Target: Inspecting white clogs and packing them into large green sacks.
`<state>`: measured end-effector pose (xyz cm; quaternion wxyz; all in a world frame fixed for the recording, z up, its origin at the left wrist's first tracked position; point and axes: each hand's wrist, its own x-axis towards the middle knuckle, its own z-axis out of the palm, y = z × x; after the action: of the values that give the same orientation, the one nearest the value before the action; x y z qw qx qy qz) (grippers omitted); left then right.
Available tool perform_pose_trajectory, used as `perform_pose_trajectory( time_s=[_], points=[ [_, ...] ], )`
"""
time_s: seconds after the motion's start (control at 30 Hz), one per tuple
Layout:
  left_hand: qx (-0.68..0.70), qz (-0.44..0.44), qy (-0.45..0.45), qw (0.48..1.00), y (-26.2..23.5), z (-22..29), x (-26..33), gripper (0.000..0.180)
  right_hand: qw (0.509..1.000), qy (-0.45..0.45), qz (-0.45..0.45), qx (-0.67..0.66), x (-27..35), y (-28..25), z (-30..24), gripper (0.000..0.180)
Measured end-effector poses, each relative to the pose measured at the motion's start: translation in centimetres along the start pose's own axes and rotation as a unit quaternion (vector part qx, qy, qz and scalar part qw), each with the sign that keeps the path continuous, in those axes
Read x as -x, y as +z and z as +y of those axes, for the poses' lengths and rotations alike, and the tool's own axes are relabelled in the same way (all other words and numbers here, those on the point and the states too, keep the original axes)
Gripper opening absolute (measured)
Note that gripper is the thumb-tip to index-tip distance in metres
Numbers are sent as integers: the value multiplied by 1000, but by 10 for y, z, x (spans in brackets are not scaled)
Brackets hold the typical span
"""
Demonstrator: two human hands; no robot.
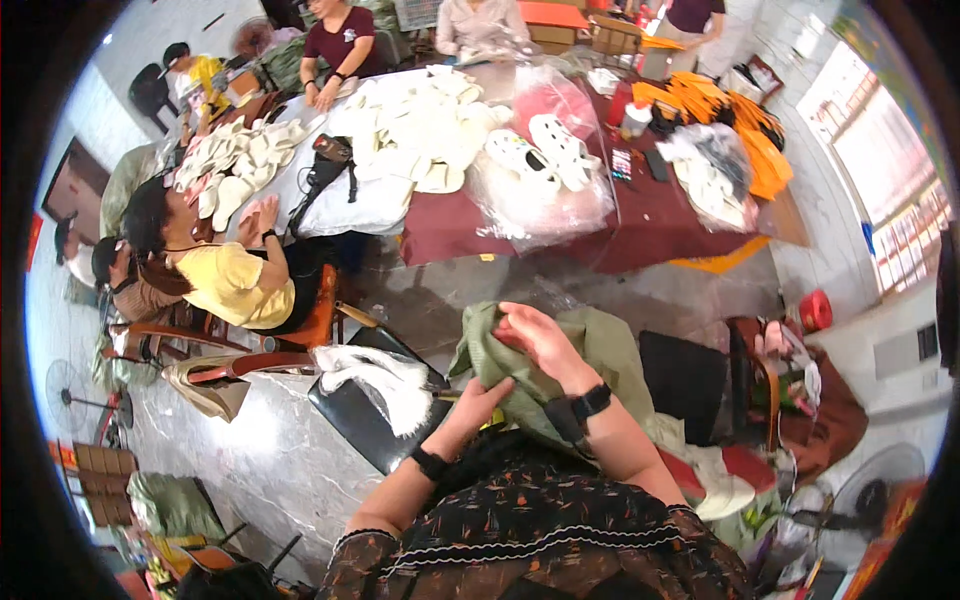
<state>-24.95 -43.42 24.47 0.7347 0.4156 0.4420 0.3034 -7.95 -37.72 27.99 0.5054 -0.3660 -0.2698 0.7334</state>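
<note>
A green woven sack point(608, 352) lies bunched in front of me, its mouth folded up toward my hands. My left hand point(482, 402) is closed on the near edge of that mouth, thumb on the outside. Just beyond it, my right hand point(545, 345) curls over the sack's rim, its fingertips partly hidden in the folds. A bit of red shows by those fingers; I cannot make out what it is. To the left, a clear bag of white fluffy material point(380, 385) rests on a black chair seat point(345, 420).
Ahead, a table with a maroon cloth point(445, 228) bears heaps of white slippers point(410, 130), bagged white clogs point(560, 150) and orange bags point(700, 100). A person in yellow point(235, 280) sits at the left. A black chair point(685, 380) and a fan point(880, 490) stand at the right.
</note>
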Motion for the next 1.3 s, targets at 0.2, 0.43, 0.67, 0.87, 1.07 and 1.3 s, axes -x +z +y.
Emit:
perform_pose_trajectory(
  time_s=[0.2, 0.43, 0.67, 0.87, 1.07, 1.3],
  points=[
    [298, 285, 14, 911, -32, 30, -44, 40, 895, -126, -45, 425, -36, -92, -49, 59],
    [470, 378, 95, 792, -58, 43, -86, 46, 717, 237, -292, 587, -82, -149, -87, 63],
    [469, 325, 166, 804, -19, 64, -114, 83, 868, 193, -312, 336, -140, -115, -101, 34],
    [9, 301, 43, 953, 62, 67, -121, 95, 955, 88, -241, 147, -164, -58, -86, 34],
    [254, 412, 157, 861, 86, 50, -142, 47, 878, 192, -429, 94, -153, -17, -95, 39],
    [338, 467, 155, 802, 40, 117, -91, 30, 859, -82, -314, 397, -228, -61, -132, 42]
  ],
)
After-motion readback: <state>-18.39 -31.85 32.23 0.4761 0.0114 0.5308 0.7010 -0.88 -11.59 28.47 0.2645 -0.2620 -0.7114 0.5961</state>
